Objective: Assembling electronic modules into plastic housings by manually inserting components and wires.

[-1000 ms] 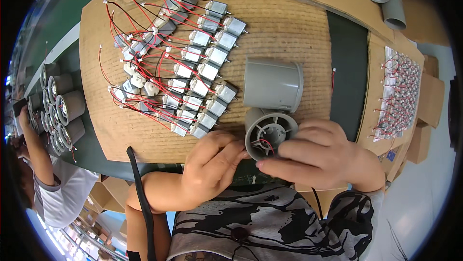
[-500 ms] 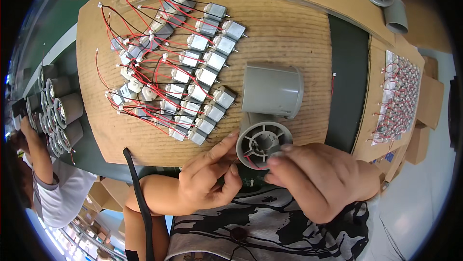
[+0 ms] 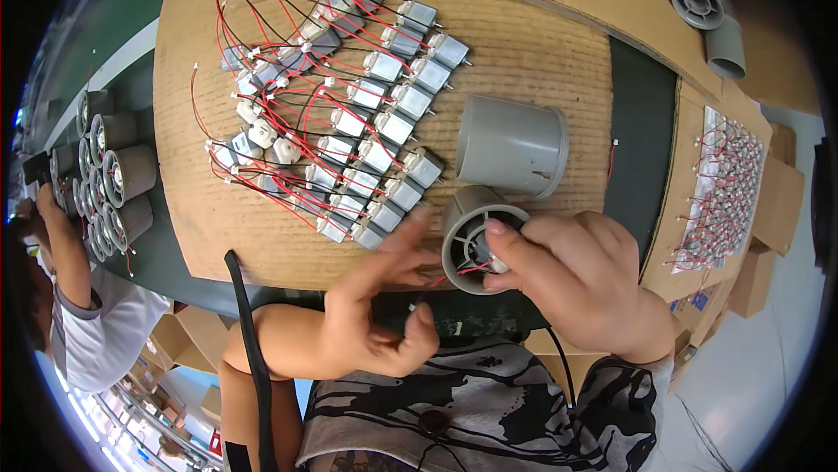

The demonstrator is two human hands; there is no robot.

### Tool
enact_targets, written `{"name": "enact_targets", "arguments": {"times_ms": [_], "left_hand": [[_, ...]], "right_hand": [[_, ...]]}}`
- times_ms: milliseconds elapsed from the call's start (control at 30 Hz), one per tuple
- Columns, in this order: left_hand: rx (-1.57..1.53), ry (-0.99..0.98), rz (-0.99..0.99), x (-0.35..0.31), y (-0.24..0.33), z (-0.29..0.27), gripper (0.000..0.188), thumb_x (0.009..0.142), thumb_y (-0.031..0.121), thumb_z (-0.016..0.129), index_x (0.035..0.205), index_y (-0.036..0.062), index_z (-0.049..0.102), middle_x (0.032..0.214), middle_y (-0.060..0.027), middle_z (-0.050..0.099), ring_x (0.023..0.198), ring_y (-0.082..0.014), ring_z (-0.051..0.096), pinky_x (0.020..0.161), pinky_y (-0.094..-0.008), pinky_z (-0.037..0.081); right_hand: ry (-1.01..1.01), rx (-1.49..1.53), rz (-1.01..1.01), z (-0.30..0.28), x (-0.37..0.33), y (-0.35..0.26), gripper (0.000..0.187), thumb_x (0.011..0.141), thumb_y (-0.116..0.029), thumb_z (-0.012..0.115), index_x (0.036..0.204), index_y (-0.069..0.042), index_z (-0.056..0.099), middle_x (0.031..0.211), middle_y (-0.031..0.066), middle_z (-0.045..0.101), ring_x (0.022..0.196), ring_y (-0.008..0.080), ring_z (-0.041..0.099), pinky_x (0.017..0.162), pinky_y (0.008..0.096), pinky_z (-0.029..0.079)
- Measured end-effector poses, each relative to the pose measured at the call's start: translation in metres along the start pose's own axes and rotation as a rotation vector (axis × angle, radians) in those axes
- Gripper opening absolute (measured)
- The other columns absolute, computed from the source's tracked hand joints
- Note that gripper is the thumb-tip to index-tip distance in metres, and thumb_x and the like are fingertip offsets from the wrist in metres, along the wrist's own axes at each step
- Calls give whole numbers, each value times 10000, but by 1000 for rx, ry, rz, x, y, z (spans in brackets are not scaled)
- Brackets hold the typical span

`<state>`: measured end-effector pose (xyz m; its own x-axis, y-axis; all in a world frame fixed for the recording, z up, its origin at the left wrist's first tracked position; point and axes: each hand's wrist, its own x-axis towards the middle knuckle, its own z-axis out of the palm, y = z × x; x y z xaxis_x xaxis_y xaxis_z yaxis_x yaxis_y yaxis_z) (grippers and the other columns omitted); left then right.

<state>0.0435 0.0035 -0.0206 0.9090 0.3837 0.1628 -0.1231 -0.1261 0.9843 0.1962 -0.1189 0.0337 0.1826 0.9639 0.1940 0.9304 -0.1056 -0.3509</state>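
A grey plastic tube with a spoked inner hub (image 3: 449, 254) is tilted mouth toward me at the board's near edge. My right hand (image 3: 576, 267) is closed at its mouth, pinching a small motor (image 3: 498, 263) mostly hidden by the fingers. From there a red wire (image 3: 476, 269) runs out over the rim toward my left hand (image 3: 371, 311). That hand is blurred, with thumb and fingers apart, left of the tube. Behind the spoked tube a second grey tube (image 3: 511, 145) lies on its side.
Several small silver motors (image 3: 384, 153) with red and black wires lie in rows on the cardboard board (image 3: 541, 62). Grey tubes (image 3: 131, 174) are stacked at left, beside a co-worker's arm (image 3: 65, 245). More tubes (image 3: 724, 49) lie far right, above a sheet of wired motors (image 3: 720, 188).
My right hand has moved up over the tube's mouth. The left fingers have spread and left the tube's side. The tube's opening has tipped, and the whole view has shifted slightly.
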Motion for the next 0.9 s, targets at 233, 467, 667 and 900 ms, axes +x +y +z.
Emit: {"name": "enact_targets", "arguments": {"times_ms": [233,467,667,900], "left_hand": [[693,-93,192,28,18,6,666,539,158,687,1125,-13,419,1107,-180,460,771,-287,454,679,-336,402],[694,-68,233,8,36,-33,823,563,109,734,1218,-46,261,1089,-212,455,855,-278,499,731,-346,412],[870,850,-20,-19,7,-109,725,647,-37,646,1242,-26,231,1217,-182,351,1048,-241,423,876,-334,363],[984,789,-133,-32,-11,-165,554,723,23,591,1204,-3,317,1308,-213,149,1125,-277,346,925,-362,292]], "right_hand": [[-45,-273,-183,3,2,-8,353,743,-328,516,959,-57,581,994,134,529,779,181,509,806,364,374],[221,261,401,2,2,15,328,671,-284,642,839,-13,564,843,107,550,684,233,545,656,334,451],[285,393,353,35,9,32,189,636,-29,672,758,11,534,771,93,508,574,135,509,482,203,423],[393,-131,-50,6,16,34,176,593,-62,633,758,-52,575,728,48,499,578,173,475,517,274,377]]}}
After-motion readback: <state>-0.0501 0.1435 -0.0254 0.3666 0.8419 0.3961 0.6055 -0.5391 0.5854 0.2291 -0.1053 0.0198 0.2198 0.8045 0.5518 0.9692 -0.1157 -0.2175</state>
